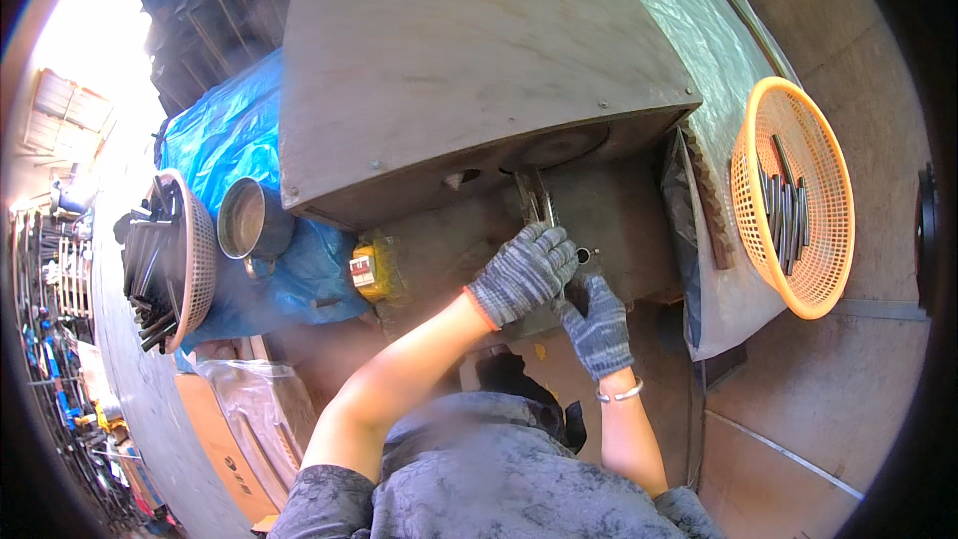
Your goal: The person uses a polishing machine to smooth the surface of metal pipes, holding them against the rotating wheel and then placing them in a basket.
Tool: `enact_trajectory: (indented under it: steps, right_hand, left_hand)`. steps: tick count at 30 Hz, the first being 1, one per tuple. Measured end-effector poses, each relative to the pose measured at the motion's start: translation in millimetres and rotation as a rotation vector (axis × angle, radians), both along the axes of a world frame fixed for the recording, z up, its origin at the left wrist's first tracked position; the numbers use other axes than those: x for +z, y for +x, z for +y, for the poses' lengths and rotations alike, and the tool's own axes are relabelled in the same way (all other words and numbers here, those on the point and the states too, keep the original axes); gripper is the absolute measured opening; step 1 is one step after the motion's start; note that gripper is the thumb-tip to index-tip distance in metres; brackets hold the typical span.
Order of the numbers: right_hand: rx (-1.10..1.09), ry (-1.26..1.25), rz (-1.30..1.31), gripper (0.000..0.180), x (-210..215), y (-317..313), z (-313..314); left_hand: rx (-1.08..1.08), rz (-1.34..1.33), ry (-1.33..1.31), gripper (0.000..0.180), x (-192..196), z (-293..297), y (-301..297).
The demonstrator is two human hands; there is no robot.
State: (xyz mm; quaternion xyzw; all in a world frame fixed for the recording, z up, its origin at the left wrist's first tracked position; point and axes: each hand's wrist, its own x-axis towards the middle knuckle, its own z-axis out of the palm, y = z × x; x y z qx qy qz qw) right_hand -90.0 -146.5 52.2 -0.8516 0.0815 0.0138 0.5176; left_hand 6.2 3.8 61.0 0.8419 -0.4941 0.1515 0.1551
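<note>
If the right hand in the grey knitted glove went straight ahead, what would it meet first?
Probably the small, silvery metal ring just beyond the right hand, though depth is unclear.

The left hand (527,273) hid whatever lay beneath it. The metal box (469,60) ran off the top edge; the far-left clutter (72,379) was too small to tell.

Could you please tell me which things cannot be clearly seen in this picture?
In the head view:
Left hand: what its fingers close on; the hand's own back hides it.
Grey metal housing: most of its inside; its top covers it.
Dark object at far right: cut off by the fisheye rim.
Far-left goods: too small and blurred.
</note>
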Motion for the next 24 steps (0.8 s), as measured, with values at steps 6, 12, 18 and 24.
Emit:
enact_trajectory:
  steps: [6,12,18,24]
  right_hand:
    - [0.011,-0.334,-0.073,0.030,-21,34,-9]
    - [0.123,-0.560,-0.119,0.029,-16,49,-4]
    - [0.241,-0.643,-0.043,0.029,-3,63,0]
    - [0.233,-0.620,0.023,0.041,-6,70,-10]
  left_hand:
    - [0.360,0.135,-0.226,0.034,-16,-13,10]
    - [0.807,1.222,-0.464,0.055,-34,-9,2]
    - [0.745,1.311,-0.400,0.044,-32,-15,14]
    - [0.776,1.252,-0.361,0.046,-70,-20,16]
